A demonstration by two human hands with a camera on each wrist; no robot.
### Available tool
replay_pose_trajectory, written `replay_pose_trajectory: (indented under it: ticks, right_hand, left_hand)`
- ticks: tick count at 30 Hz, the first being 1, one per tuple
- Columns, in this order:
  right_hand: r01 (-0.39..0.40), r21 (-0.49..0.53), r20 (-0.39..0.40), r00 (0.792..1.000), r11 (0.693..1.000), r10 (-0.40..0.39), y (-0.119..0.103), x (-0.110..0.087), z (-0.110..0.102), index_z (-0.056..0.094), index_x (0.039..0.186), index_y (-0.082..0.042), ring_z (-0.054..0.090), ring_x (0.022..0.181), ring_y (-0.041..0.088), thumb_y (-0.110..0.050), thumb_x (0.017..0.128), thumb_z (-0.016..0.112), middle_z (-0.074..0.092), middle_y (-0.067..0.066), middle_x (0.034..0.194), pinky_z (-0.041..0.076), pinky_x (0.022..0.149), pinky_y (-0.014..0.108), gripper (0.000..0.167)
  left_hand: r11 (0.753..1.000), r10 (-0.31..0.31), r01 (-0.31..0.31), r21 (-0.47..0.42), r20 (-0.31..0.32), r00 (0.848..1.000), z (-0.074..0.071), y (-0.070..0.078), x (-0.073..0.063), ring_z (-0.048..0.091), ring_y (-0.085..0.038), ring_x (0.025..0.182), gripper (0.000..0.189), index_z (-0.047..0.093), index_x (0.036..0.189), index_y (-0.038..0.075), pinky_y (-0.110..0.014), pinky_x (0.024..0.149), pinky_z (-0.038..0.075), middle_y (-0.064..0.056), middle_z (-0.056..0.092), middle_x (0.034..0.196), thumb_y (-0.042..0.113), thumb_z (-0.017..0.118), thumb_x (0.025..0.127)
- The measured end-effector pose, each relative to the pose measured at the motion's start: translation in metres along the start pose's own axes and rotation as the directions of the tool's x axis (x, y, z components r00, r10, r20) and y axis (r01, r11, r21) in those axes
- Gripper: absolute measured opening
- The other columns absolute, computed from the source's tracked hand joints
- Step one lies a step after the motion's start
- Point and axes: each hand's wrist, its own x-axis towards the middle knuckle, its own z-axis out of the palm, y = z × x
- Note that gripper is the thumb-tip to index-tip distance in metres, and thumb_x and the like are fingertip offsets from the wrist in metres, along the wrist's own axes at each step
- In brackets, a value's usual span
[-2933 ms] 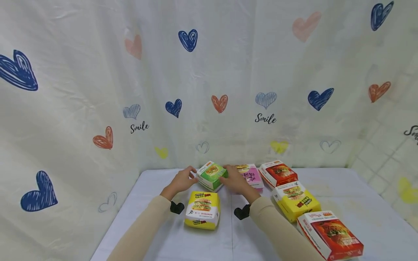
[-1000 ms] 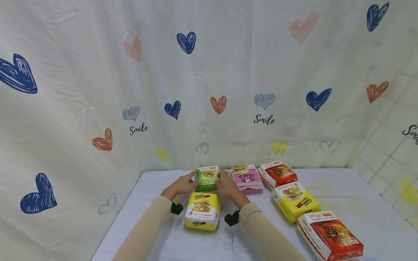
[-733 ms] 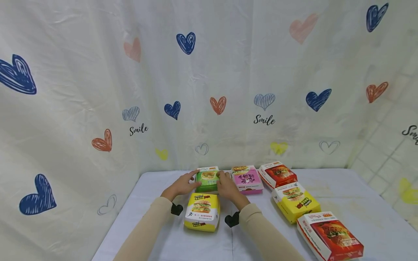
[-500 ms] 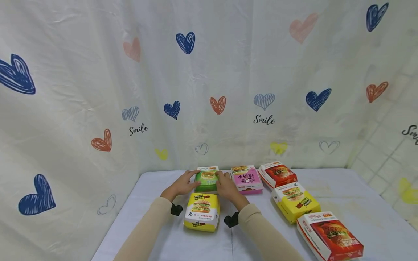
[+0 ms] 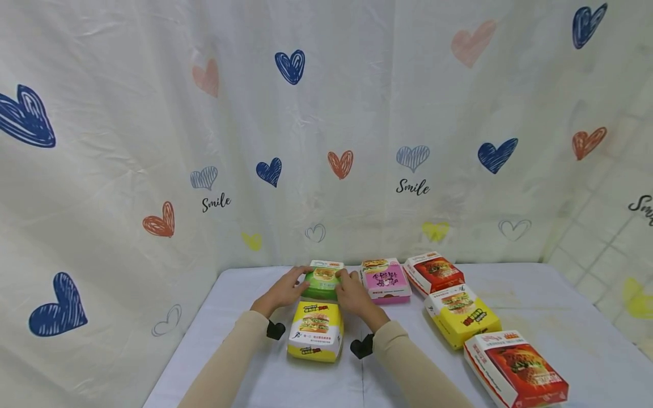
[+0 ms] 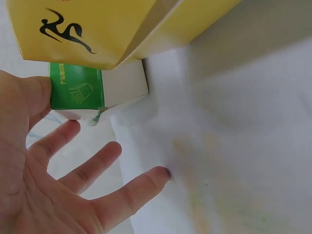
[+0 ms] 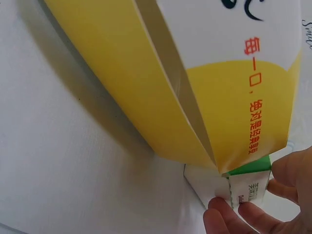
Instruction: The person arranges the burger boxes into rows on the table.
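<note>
At the back of the table a green and white burger box (image 5: 323, 276) lies between my two hands. My left hand (image 5: 283, 291) holds its left side, thumb and index finger at the edge while the other fingers (image 6: 129, 195) spread free. On the right side, my right hand (image 5: 355, 296) grips it with the thumb above and the fingertips (image 7: 222, 207) against the side wall. Directly in front of the green box, between the forearms, sits a yellow and white burger box (image 5: 316, 331), which covers part of the green one in both wrist views.
Right of the green box stands a pink burger box (image 5: 385, 280). Beyond it a slanting row runs toward the front right: a red box (image 5: 435, 271), another yellow box (image 5: 463, 314) and a larger red box (image 5: 516, 368). A heart-printed curtain (image 5: 367, 215) hangs behind the white-covered table (image 5: 245, 362).
Since the earliest frame, the green box has turned from slanted to nearly square behind the yellow box, and my right hand has shifted left with it. In the last half second it turns slightly.
</note>
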Motion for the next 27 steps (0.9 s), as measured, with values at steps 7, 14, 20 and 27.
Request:
replay_pose_trajectory:
  ticks: [7,14,20,27]
  right_hand:
    - [0.0,0.017,-0.011,1.0,1.0,0.0,0.0002,0.0009,-0.0009,0.052,0.133,-0.011,0.058,0.104,0.03,-0.018,0.106,0.048,0.046,0.021,0.132,0.053,0.089,0.044,0.028]
    - [0.023,0.02,-0.027,0.999,1.0,-0.022,0.0,0.0013,-0.0026,0.054,0.13,-0.009,0.057,0.12,0.035,-0.014,0.107,0.047,0.037,0.022,0.154,0.049,0.103,0.051,0.025]
    - [0.03,0.015,-0.005,1.0,0.999,-0.03,0.0005,0.0038,-0.0039,0.052,0.127,-0.007,0.057,0.115,0.031,-0.015,0.107,0.047,0.034,0.02,0.158,0.051,0.097,0.047,0.022]
    - [0.019,0.01,0.031,0.999,1.0,-0.019,0.0001,0.006,-0.0056,0.049,0.128,-0.007,0.058,0.112,0.029,-0.017,0.106,0.046,0.034,0.019,0.158,0.051,0.095,0.047,0.024]
  left_hand:
    - [0.999,-0.03,0.03,-0.013,0.003,1.0,0.0018,-0.0022,0.001,0.06,-0.03,0.122,0.046,0.045,0.154,0.026,-0.049,0.099,0.051,-0.008,0.046,0.159,0.032,0.05,0.108]
    - [1.0,-0.019,0.019,-0.024,0.005,1.0,0.0012,-0.0009,-0.0001,0.059,-0.036,0.124,0.051,0.044,0.154,0.024,-0.055,0.1,0.05,-0.011,0.045,0.159,0.04,0.053,0.106]
    - [1.0,-0.028,0.028,-0.013,-0.005,1.0,0.0017,0.0011,-0.002,0.057,-0.037,0.124,0.051,0.046,0.153,0.025,-0.056,0.1,0.05,-0.01,0.042,0.159,0.042,0.054,0.106]
    - [1.0,-0.021,0.021,0.016,-0.009,1.0,0.0021,-0.0003,-0.0007,0.057,-0.036,0.122,0.048,0.046,0.154,0.025,-0.057,0.099,0.05,-0.011,0.04,0.155,0.034,0.052,0.107]
